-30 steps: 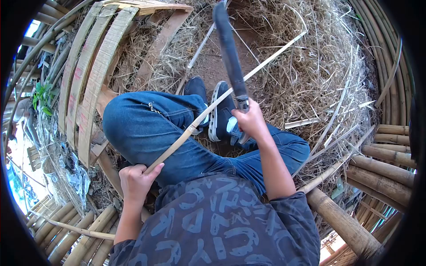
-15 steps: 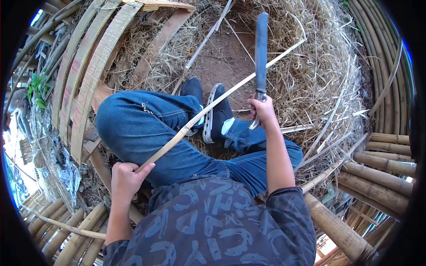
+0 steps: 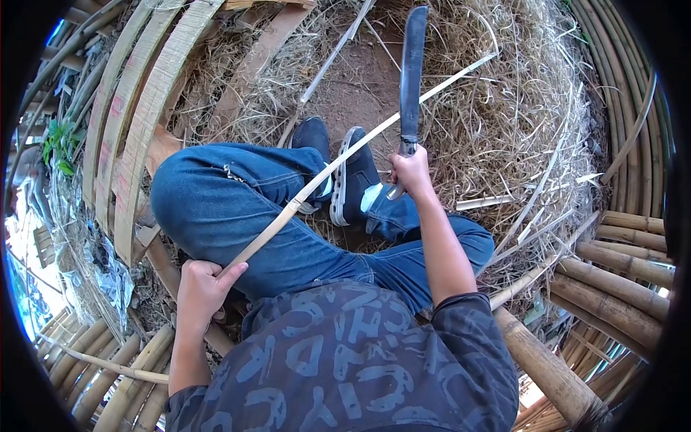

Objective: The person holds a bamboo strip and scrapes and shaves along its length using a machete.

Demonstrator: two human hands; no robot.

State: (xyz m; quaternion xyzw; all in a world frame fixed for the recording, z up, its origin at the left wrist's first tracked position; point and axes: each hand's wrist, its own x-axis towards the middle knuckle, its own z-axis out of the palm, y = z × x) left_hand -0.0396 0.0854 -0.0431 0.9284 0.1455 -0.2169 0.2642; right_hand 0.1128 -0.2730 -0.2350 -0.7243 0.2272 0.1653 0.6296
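My left hand is closed round the near end of a long, pale bamboo strip. The strip runs up and to the right across my jeans, and a thin curled sliver stands at its far end. In my right hand is the handle of a machete, my fingers wrapped round it. Its long dark blade points away from me and crosses over the strip. Whether blade and strip touch, I cannot tell.
Curly bamboo shavings cover the ground around my shoes. Wooden planks lean at the left. Bamboo poles lie at the right, and a thick pole is beside my right side.
My right hand and the machete have shifted a little left and the blade has moved up. My left hand still grips the strip, with hardly any movement.
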